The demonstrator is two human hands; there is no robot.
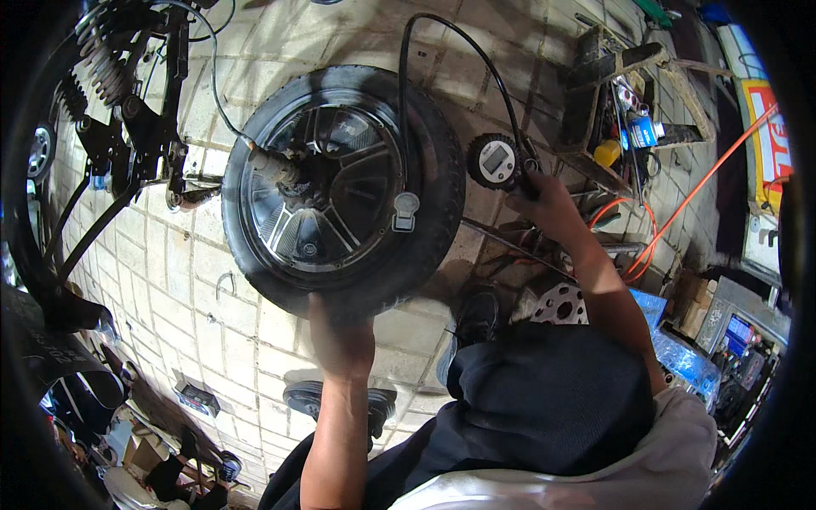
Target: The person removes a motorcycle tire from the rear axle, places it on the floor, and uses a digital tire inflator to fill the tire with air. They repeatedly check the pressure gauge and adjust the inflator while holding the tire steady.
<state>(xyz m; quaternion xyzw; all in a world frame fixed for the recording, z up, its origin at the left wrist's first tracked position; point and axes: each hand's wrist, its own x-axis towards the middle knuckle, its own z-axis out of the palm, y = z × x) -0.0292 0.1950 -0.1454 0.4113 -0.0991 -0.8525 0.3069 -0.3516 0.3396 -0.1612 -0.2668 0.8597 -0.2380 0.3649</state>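
Note:
In my right hand (542,201) is a tyre inflator with a round digital gauge (495,162). Its black hose (459,29) arches over to the wheel and ends near a grey fitting (405,211) at the rim. The hub-motor wheel (363,185) has a black tyre (440,172) and a dark spoked hub cover. A cable (213,80) runs into its axle (280,167). My left hand (342,341), blurred, is at the tyre's near edge, with the thumb over the rubber. Its other fingers are hidden, so its grip is unclear.
At left stands a vehicle frame with a coil-spring shock absorber (105,70). A tool carrier (583,95) holds a blue bottle (644,132) and tools. An orange hose (701,185) crosses the right side. A small box (196,398) sits on the paved floor (236,357).

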